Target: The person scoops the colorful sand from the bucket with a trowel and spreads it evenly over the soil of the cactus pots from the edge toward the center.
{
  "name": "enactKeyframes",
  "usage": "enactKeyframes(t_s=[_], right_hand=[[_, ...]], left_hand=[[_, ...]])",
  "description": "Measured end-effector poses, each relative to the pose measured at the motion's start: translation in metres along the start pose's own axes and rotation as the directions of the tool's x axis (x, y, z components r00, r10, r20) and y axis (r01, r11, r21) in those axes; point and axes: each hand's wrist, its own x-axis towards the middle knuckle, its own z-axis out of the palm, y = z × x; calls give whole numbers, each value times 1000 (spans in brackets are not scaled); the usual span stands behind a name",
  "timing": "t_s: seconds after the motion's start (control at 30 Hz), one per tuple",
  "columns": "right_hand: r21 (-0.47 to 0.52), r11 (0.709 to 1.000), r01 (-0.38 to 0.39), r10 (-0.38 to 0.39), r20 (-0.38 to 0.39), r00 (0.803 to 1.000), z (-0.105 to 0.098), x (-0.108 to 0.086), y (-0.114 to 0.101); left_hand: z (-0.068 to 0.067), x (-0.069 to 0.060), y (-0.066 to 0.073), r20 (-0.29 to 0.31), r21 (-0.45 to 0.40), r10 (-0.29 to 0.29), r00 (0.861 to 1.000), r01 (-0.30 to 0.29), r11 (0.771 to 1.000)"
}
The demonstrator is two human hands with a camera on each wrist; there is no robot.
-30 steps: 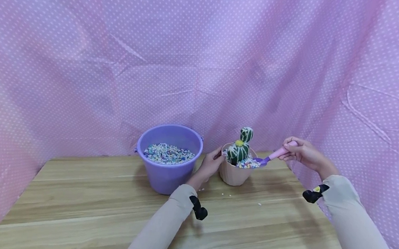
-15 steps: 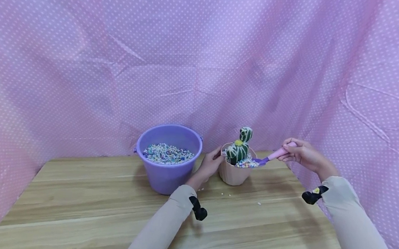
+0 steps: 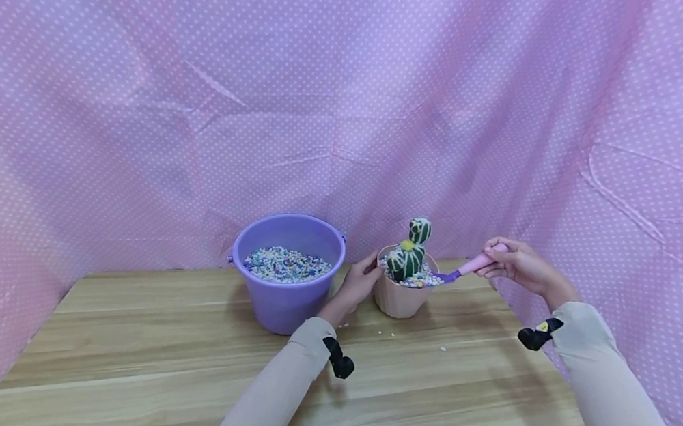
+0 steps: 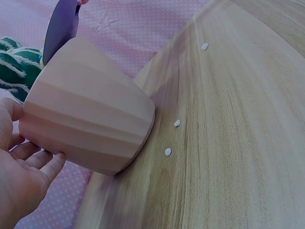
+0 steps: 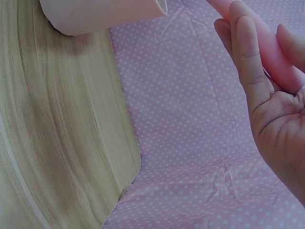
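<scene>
A light pink flowerpot [image 3: 400, 299] stands on the table, holding a green-and-white striped toy cactus [image 3: 406, 262] with a yellow spot. Small multicoloured pebbles [image 3: 423, 279] surround the cactus. My left hand [image 3: 361, 283] grips the pot's left side, thumb at the rim and fingers against the wall in the left wrist view. Between the thumb and fingers of my right hand [image 3: 518, 263] is the pink handle of a toy shovel [image 3: 477, 263]. Its purple blade [image 4: 61, 28] reaches over the pot's right rim, among or just above the pebbles; I cannot tell which.
To the left of the pot stands a purple bucket [image 3: 285, 297], partly filled with similar pebbles. A few loose white pebbles [image 4: 177, 123] lie on the wooden table [image 3: 410, 398]. Pink dotted cloth [image 3: 340, 103] hangs behind and beside the table.
Both hands keep their places at the pot and on the shovel. The pebbles by the shovel's blade look slightly lower and flatter; otherwise the view has only shifted a little.
</scene>
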Motion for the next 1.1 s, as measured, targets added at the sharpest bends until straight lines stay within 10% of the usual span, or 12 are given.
enactKeyframes(t_s=[0.23,0.73,1.1], right_hand=[[0,1000,0,0,5,1000,-1,-3,0],[20,1000,9,-9,8,1000,-4,-6,0],[6,1000,-2,2,-10,1000,-4,-6,-3]], left_hand=[[1,18,-31,-6,-12,6,1000,-6,1000],[0,21,-33,0,7,-25,1000,25,1000],[20,2,-25,-158,60,34,987,-24,998]])
